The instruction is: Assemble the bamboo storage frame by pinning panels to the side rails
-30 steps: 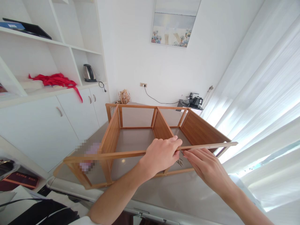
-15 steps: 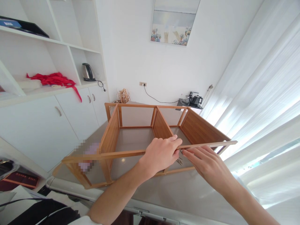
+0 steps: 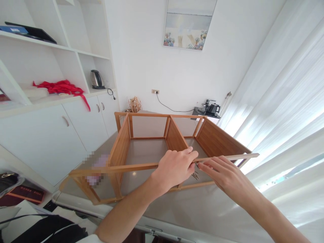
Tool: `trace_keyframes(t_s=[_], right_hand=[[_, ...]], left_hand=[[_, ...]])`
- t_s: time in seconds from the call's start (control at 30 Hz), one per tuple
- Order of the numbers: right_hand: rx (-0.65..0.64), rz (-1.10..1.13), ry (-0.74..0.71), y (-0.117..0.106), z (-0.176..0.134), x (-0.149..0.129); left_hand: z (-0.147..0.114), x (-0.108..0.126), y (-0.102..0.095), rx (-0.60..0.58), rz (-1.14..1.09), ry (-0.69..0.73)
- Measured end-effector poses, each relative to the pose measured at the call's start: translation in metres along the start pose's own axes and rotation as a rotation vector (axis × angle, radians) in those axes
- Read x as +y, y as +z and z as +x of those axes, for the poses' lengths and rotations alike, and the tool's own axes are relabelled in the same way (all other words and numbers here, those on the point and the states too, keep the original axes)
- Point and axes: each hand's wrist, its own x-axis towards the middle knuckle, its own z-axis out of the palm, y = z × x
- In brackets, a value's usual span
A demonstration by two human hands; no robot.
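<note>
A wooden shelf frame [image 3: 141,166] lies on its side on the grey table, its shelf boards standing upright. My left hand [image 3: 174,168] is closed around the near rail, where the middle board [image 3: 176,135] meets it. Just right of it, my right hand [image 3: 225,172] pinches a small dark metal piece [image 3: 196,164] against the underside of the rail; its exact kind is too small to make out. Several thin screws [image 3: 195,175] lie below on the table, partly covered by my left hand.
The grey table [image 3: 187,209] extends beneath the frame. White cabinets [image 3: 37,135] with a kettle [image 3: 97,79] and red cloth [image 3: 62,87] stand at left. A black tea set [image 3: 211,108] sits at the back right, near white curtains [image 3: 286,84]. A blurred patch covers something at the frame's left end.
The view has shifted slightly, so everything sits a little further right. Both hands keep their places on the rail, with only slight finger movement in my right hand.
</note>
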Motion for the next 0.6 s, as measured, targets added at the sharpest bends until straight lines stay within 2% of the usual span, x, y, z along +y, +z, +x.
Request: trace_keyframes(t_s=[0.3,0.6], right_hand=[[-0.002,-0.057,0.001,-0.008,0.009,-0.001],[0.071,-0.082,-0.08,-0.014,0.013,0.001]], left_hand=[[0.001,0.002,-0.005,-0.046,-0.017,-0.024],[0.0,0.001,-0.005,-0.015,-0.015,0.009]])
